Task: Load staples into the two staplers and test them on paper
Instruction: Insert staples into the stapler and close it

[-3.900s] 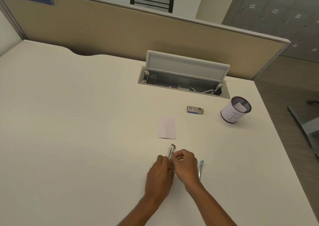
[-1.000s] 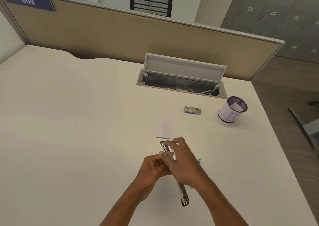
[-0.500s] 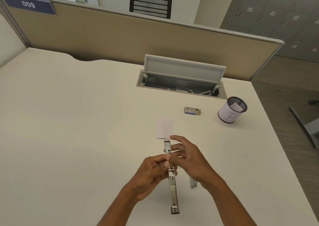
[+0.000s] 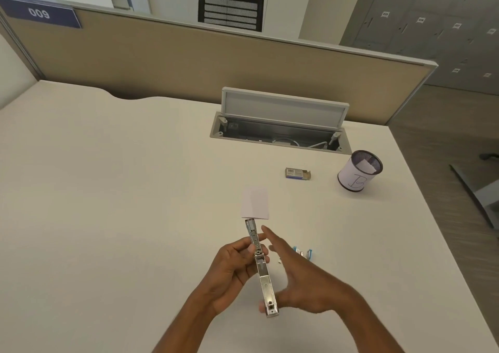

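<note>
Desk (image 4: 108, 190) | left hand (image 4: 232, 269) grips opened stapler (image 4: 263, 277) at hinge | right hand (image 4: 305, 279) fingers straight, holding nothing, beside it

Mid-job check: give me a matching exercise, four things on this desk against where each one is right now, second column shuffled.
1 silver stapler
2 blue stapler
3 staple box
4 paper slip

A on the desk, left of the mesh cup
B partly hidden behind the right hand
C gripped by the left hand, unfolded
D flat, past the silver stapler's far end

Pairs: 1-C, 2-B, 3-A, 4-D
</note>
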